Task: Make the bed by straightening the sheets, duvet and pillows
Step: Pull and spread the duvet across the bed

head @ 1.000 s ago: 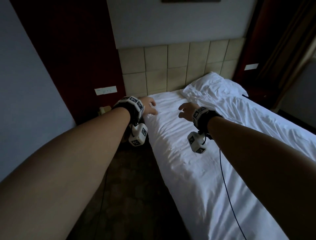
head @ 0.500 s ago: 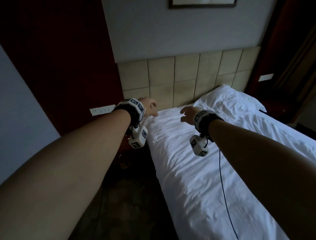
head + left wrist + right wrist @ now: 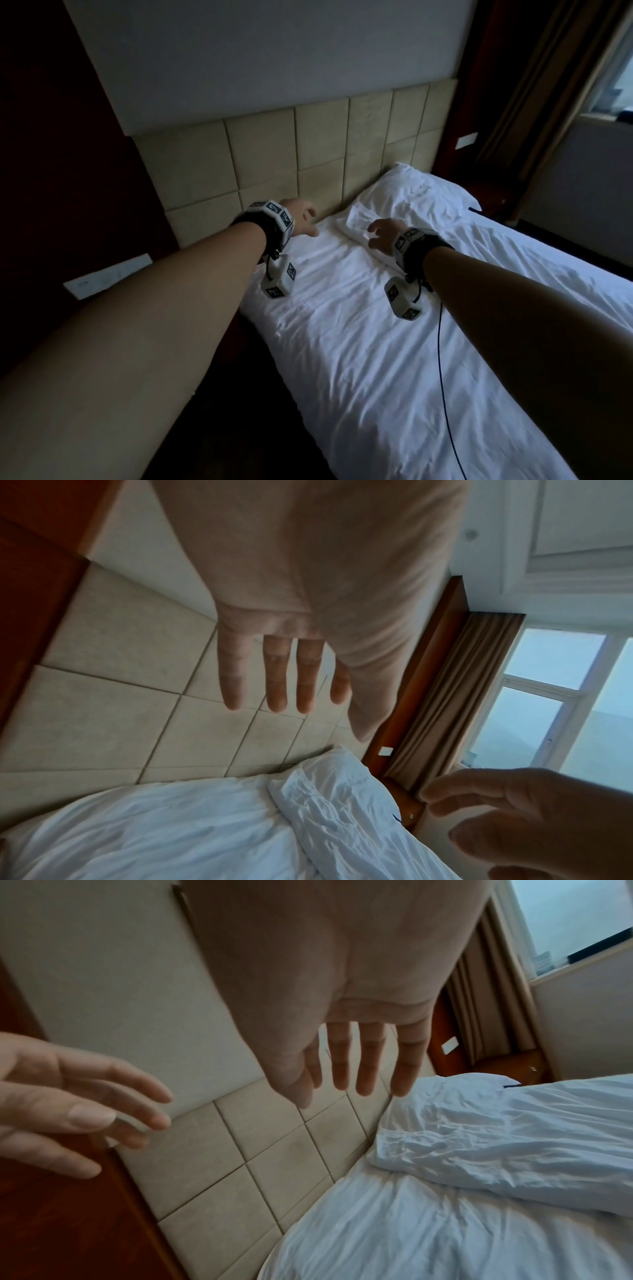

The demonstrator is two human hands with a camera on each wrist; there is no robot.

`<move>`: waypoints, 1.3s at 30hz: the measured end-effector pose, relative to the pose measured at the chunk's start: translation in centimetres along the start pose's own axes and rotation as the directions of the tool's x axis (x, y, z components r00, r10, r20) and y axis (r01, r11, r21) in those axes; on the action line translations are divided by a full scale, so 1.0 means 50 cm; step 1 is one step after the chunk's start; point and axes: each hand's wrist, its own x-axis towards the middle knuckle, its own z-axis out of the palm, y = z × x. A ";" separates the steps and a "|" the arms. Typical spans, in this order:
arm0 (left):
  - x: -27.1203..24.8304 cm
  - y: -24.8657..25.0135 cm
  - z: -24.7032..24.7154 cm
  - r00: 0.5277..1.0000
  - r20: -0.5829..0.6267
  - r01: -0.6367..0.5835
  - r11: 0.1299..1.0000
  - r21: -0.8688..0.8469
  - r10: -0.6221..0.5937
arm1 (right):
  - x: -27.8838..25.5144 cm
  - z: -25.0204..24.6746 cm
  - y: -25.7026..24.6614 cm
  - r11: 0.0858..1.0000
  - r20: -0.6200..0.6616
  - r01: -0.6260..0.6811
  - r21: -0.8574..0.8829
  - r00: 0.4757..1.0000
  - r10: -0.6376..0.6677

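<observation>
Both hands hover with nothing in them above the head end of the bed, fingers spread and loosely straight. In the head view the left hand [image 3: 301,219] sits at centre left of the frame, over the near corner of the white sheet [image 3: 342,308] where it meets the padded headboard [image 3: 291,164]; the right hand [image 3: 383,233] is just right of centre, close to the near end of the pillow [image 3: 411,195], though whether it touches the cloth I cannot tell. The pillow lies up and to the right of both hands, pushed toward the far side of the bed, its long axis running along the headboard from the centre toward the upper right. The right hand is plainly the nearer one; the left is further off, with bare sheet between it and the pillow. The rumpled duvet [image 3: 548,260] spreads across the right of the frame, beyond the right forearm. As I judge it, the coming move is to take the pillow's near end and draw it back toward the middle of the headboard.
</observation>
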 end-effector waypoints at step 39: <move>1.404 -0.110 0.306 0.861 0.423 -0.409 0.879 0.243 0.284 | 1.083 0.228 0.364 0.819 0.255 -0.541 0.189 0.833 0.492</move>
